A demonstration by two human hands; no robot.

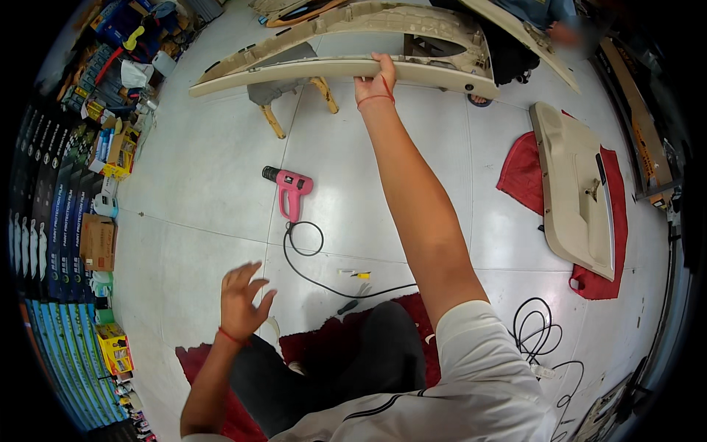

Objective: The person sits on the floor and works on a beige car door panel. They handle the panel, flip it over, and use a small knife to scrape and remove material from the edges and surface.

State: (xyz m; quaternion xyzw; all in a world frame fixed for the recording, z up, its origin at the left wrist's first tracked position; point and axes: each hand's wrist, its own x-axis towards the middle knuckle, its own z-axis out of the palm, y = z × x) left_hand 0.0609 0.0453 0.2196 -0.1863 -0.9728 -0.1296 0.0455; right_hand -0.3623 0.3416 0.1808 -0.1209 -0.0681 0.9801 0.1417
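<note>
On door panel (346,68): right hand (375,82) grip.

One head-worn fisheye view looks steeply down from close above onto the tiled floor (206,169).

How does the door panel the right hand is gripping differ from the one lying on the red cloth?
The gripped door panel is lifted off the floor, held by the right hand along its lower edge; the panel on the red cloth lies flat, untouched. The gripped one runs across the view, the other runs away from the person. The gripped one shows a large open cutout; the other shows a handle recess. Both are beige.
</note>
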